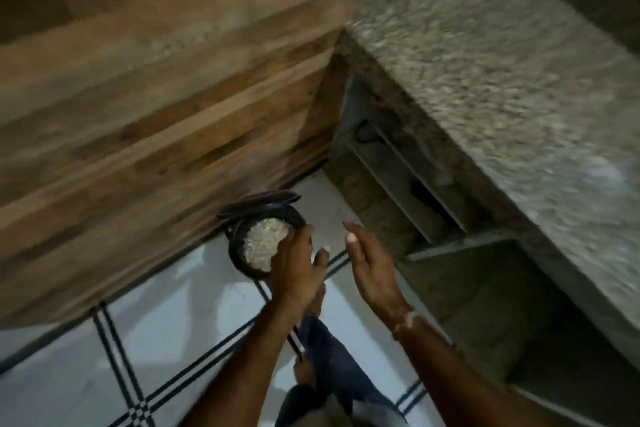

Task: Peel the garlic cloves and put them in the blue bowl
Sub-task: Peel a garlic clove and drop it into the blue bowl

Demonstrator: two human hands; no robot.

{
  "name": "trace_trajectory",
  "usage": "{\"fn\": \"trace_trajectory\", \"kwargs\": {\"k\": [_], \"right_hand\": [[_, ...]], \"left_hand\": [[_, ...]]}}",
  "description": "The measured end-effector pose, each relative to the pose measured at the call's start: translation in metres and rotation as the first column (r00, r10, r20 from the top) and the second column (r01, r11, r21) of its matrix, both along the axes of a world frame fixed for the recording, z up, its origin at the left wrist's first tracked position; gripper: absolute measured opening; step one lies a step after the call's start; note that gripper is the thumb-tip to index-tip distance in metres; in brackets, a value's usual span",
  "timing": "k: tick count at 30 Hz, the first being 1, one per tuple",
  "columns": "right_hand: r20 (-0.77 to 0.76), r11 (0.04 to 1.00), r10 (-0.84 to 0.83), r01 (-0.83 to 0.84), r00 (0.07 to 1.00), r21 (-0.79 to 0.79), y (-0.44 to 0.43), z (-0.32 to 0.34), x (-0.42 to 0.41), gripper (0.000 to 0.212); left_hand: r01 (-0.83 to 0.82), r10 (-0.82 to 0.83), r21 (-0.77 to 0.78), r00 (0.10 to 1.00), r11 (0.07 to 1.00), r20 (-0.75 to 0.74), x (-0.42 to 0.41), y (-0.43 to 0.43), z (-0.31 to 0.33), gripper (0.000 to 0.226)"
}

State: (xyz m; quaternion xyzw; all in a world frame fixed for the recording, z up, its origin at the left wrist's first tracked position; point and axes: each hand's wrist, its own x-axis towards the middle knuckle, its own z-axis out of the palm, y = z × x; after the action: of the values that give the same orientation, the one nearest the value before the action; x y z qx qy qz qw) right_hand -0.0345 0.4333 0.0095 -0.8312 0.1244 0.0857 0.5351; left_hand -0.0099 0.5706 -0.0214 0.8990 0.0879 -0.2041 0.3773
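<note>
The view is blurred and points down at the floor. A small black bin (242, 253) stands on the tiles with its lid (259, 203) tipped up, and whitish papery scraps (265, 244) fill it. My left hand (298, 263) hovers palm down over the bin's right rim with fingers spread and nothing visible in it. My right hand (367, 260) is just to the right, apart from the bin, open and holding nothing. No garlic cloves and no blue bowl are in view.
A wooden cabinet front (156, 114) rises on the left behind the bin. A speckled stone counter (502, 97) runs on the right, with open shelves (408, 184) beneath it. White floor tiles (194, 305) with dark lines lie below. My jeans-clad leg (332, 364) is at bottom centre.
</note>
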Motion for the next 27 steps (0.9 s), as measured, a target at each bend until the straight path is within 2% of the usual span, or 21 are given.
{"fn": "trace_trajectory", "kwargs": {"k": [3, 6, 9, 13, 21, 24, 27], "right_hand": [[0.131, 0.987, -0.094, 0.110, 0.987, -0.119, -0.062, 0.020, -0.045, 0.060], [0.233, 0.954, -0.207, 0.248, 0.950, -0.166, -0.115, 0.045, -0.072, 0.046], [0.322, 0.907, -0.291, 0.367, 0.901, -0.208, -0.166, 0.055, -0.091, 0.042], [0.363, 0.840, -0.383, 0.484, 0.850, -0.247, -0.231, 0.056, -0.109, 0.038], [0.305, 0.755, -0.571, 0.634, 0.762, -0.170, -0.393, 0.034, -0.154, 0.031], [0.280, 0.709, -0.619, 0.675, 0.734, -0.203, -0.455, 0.020, -0.169, 0.032], [0.277, 0.666, -0.630, 0.688, 0.725, -0.287, -0.511, 0.008, -0.181, 0.044]], "left_hand": [[0.175, -0.170, -0.046, 0.980, 0.983, 0.100, -0.015, -0.053, 0.044, 0.047], [0.309, -0.285, -0.101, 0.937, 0.946, 0.201, -0.023, -0.108, 0.074, 0.043], [0.439, -0.394, -0.099, 0.869, 0.893, 0.299, -0.027, -0.162, 0.096, 0.037], [0.556, -0.497, -0.067, 0.784, 0.828, 0.371, -0.031, -0.238, 0.108, 0.035], [0.690, -0.643, -0.045, 0.694, 0.722, 0.322, -0.043, -0.412, 0.090, 0.034], [0.721, -0.685, -0.027, 0.669, 0.693, 0.289, -0.052, -0.474, 0.076, 0.033], [0.775, -0.743, -0.009, 0.610, 0.632, 0.274, -0.060, -0.526, 0.059, 0.037]]}}
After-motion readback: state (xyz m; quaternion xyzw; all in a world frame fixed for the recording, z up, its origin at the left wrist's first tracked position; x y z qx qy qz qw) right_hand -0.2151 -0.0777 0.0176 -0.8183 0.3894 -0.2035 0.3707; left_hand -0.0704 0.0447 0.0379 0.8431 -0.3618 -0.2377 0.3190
